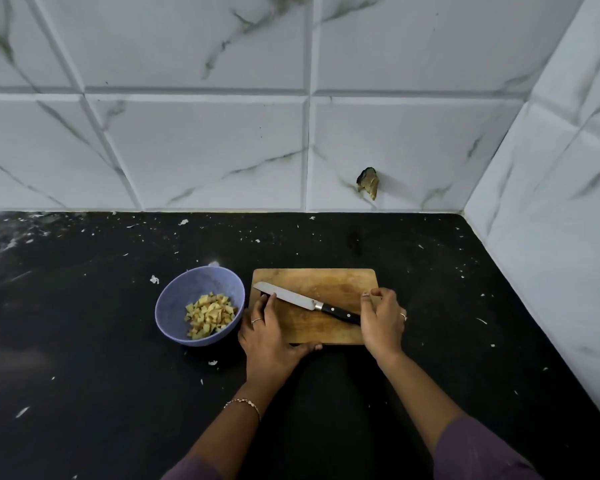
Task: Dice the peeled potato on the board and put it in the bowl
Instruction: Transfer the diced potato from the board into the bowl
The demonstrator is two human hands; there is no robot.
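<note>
A wooden cutting board (pixel 329 282) lies on the black counter with no potato on it. A knife (pixel 302 301) with a black handle rests diagonally across the board, its blade pointing left. My left hand (pixel 271 341) grips the board's near left corner, fingers on the left edge and thumb along the near edge. My right hand (pixel 381 323) holds the board's right edge, fingertips curled onto its top beside the knife handle. Just left of the board stands a lilac bowl (pixel 174 306) holding diced potato (pixel 210 315).
The black counter (pixel 101 375) is speckled with small white scraps. Tiled walls close it off at the back and on the right, forming a corner. A brownish lump (pixel 368 183) sticks to the back wall above the board.
</note>
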